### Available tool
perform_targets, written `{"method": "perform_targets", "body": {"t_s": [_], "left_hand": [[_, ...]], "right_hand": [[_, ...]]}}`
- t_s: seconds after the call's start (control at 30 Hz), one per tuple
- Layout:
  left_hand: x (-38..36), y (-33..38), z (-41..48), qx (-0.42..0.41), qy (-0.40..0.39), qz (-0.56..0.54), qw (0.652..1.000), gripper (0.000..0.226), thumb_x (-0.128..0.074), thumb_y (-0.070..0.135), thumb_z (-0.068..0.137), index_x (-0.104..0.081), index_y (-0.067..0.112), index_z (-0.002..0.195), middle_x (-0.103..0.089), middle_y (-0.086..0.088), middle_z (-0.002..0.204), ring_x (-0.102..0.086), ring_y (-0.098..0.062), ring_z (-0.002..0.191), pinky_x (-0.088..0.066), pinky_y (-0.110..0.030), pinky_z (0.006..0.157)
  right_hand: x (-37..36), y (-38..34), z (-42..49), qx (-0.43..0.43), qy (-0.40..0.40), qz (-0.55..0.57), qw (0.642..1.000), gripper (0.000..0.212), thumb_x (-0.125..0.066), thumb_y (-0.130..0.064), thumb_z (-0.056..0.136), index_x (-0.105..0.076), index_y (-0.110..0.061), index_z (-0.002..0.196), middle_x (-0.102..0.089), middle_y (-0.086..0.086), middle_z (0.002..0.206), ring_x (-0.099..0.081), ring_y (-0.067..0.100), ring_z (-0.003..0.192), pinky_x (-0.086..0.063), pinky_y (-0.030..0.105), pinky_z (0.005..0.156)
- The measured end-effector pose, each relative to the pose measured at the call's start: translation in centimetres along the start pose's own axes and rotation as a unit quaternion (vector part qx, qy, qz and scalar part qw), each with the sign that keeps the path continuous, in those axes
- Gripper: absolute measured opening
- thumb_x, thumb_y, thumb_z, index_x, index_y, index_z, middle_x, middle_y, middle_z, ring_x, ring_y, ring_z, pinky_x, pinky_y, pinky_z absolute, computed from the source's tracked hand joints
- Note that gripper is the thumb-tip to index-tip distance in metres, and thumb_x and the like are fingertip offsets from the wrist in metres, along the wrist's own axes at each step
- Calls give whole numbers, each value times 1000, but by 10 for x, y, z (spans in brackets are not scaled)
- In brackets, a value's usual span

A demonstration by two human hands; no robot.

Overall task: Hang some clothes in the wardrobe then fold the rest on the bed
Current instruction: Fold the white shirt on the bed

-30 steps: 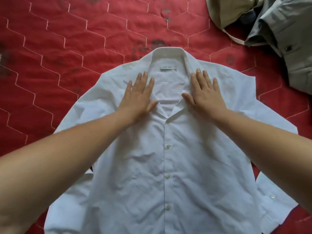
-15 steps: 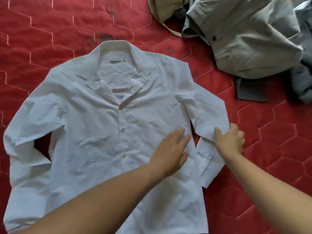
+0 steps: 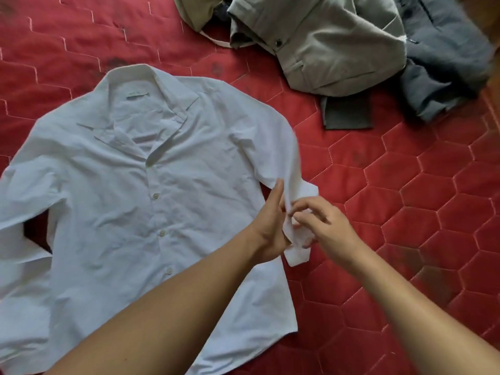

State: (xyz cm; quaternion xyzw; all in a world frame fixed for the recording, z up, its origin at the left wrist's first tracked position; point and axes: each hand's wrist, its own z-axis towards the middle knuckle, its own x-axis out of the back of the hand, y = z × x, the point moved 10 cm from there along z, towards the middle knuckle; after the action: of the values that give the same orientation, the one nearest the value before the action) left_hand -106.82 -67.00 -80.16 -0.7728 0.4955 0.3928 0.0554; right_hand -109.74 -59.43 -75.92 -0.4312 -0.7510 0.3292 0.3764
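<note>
The white shirt (image 3: 130, 185) lies face-up and buttoned on the red quilted bed (image 3: 405, 212), spread flat so its edges give me straight lines to fold along. I am working on the sleeve (image 3: 292, 169) at the side nearest the pile. It is lifted off the bed and doubled back toward the shirt's body. My left hand (image 3: 270, 228) stands edge-on with straight fingers against the sleeve's inner side, I judge as a stop for the cloth to turn over. My right hand (image 3: 327, 226) pinches the sleeve just above the cuff (image 3: 297, 255), thumb and forefinger narrow on the cloth and the other fingers loosely curled, to steer it inward. The other sleeve (image 3: 24, 207) lies bent on the far side, not yet folded.

By count: one shirt, two sleeves, both hands on the same one. Beyond the collar sits an unfolded heap: one pair of grey-green trousers (image 3: 324, 50), one dark grey garment (image 3: 446, 58), one khaki garment (image 3: 197, 9) and one dark folded piece (image 3: 347, 113) just beside them. These probably wait their turn, well apart from the shirt so nothing snags.
</note>
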Motion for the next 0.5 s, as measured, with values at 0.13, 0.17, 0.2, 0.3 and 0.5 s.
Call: {"method": "perform_targets", "body": {"t_s": [0.13, 0.17, 0.2, 0.3, 0.5], "left_hand": [[19, 4, -16, 13, 8, -27, 1000, 66, -53, 62, 95, -62, 10, 134, -67, -14, 129, -62, -28, 122, -45, -41, 109], [26, 3, -20, 21, 19, -41, 999, 61, -60, 56, 94, -63, 10, 134, -67, -16, 130, -63, -28, 120, -46, -41, 109], [34, 1, -24, 27, 32, -56, 998, 59, -65, 51, 92, -63, 9, 133, -67, -16, 129, -65, -29, 117, -47, -41, 107], [55, -1, -34, 20, 67, -93, 993, 61, -68, 49, 91, -60, 8, 136, -64, -18, 133, -63, -32, 121, -42, -46, 112], [122, -15, -62, -21, 229, 22, 973, 45, -51, 52, 100, -54, 20, 132, -61, -16, 132, -66, -32, 114, -56, -45, 95]], "right_hand": [[37, -6, 8, 28, 167, -44, 985, 27, -59, -33, 80, -72, -22, 102, -69, -6, 97, -63, 12, 90, -52, 38, 81], [39, -2, 16, 3, 163, -81, 983, 38, -61, -38, 78, -68, -26, 113, -66, -7, 109, -59, 12, 102, -49, 35, 89], [33, 9, 26, -45, 116, -76, 989, 50, -63, -42, 74, -65, -28, 122, -62, -7, 118, -55, 12, 111, -45, 33, 93], [-12, 28, 31, -141, -47, 94, 984, 41, -70, -40, 77, -69, -10, 105, -68, 4, 103, -60, 20, 93, -42, 31, 75], [-72, -11, -4, -76, -144, 62, 985, 24, -66, -21, 84, -57, 1, 79, -46, 10, 73, -40, 23, 68, -33, 36, 62]]}}
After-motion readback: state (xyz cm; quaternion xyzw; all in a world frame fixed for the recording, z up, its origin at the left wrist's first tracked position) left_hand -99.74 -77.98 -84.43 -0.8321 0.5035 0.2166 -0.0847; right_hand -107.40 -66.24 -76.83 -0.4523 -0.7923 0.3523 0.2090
